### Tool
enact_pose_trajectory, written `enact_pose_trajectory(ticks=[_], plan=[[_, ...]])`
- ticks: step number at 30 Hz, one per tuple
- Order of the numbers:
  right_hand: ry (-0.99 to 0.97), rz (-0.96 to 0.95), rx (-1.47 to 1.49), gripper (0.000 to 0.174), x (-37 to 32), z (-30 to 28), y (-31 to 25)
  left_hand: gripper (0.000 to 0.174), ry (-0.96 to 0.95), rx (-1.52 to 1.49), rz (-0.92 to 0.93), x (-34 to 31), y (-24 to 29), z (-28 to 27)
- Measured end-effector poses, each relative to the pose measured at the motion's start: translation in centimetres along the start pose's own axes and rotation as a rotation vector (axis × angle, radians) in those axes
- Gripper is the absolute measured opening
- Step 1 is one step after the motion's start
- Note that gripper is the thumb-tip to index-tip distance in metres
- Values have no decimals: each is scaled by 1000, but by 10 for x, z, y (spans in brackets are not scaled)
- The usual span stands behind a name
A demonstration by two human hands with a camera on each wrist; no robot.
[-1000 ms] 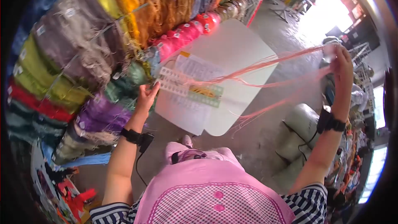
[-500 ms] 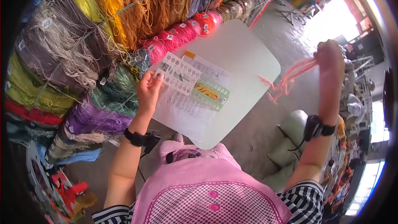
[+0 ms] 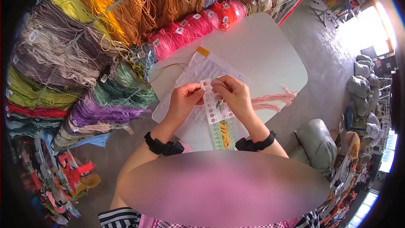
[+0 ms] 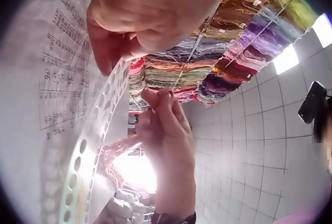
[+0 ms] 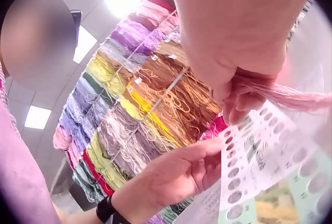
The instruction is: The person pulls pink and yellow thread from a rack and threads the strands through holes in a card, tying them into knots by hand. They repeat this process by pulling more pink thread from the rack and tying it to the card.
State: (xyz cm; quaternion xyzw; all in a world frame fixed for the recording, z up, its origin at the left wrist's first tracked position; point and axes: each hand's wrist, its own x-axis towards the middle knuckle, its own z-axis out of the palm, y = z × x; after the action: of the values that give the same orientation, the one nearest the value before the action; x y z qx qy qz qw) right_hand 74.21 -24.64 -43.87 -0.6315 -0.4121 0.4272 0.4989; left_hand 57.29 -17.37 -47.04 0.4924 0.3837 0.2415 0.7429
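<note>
My left hand (image 3: 182, 104) pinches the edge of a white card (image 3: 216, 106) punched with round holes along its sides. Below it hangs a green section (image 3: 217, 137) with a yellow picture. At the card's upper end, my right hand (image 3: 236, 97) works with bent fingers, holding a bundle of pink embroidery thread (image 3: 272, 101) that trails off to the right. In the right wrist view the thread (image 5: 298, 98) comes out from under the curled fingers, and the fingertips are right at the card's holes (image 5: 233, 172). The thread's near ends are hidden within the hand.
Printed sheets (image 3: 202, 65) lie on the white table (image 3: 270, 50) behind the card. Skeins of coloured thread (image 3: 139, 8) hang on a rack at the left and back, with pink bundles (image 3: 190, 27) along the table's edge. Grey sacks (image 3: 316, 143) stand at the right.
My right hand has swung in from far right to the card, bringing the pink thread. My left hand has gripped the card and brought it up off the sheets, nearer my body.
</note>
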Motion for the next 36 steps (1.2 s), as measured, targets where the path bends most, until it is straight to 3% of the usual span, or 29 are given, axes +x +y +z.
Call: enact_pose_trajectory(ticks=[3,7,9,12,15,22,24,27,30,34,36], plan=[[173,9,-135,13,5,14,13,25,10,80,4,3,0,3],[240,-28,-180,12,2,24,29,23,-3,179,115,6,-10,5],[292,-268,-382,13,-3,26,33,23,-24,236,172,6,-11,3],[271,-358,-434,18,-10,25,27,25,-82,182,114,5,-7,1],[209,-267,-452,21,-18,20,17,24,-119,126,100,6,-1,1],[229,-263,-392,26,-21,20,26,21,-146,193,-10,14,-3,-2],[237,-136,-300,26,-22,22,27,21,-147,211,-38,15,-7,-7],[218,-134,-308,25,-20,14,17,20,-48,-72,-32,17,-6,-22],[215,-120,-302,25,-20,13,14,18,-106,-68,-154,17,5,-18],[223,-135,-326,26,-19,13,18,16,-89,-102,-141,17,3,-19],[224,-66,-284,26,-19,13,18,15,-51,-284,-156,17,-5,-31]])
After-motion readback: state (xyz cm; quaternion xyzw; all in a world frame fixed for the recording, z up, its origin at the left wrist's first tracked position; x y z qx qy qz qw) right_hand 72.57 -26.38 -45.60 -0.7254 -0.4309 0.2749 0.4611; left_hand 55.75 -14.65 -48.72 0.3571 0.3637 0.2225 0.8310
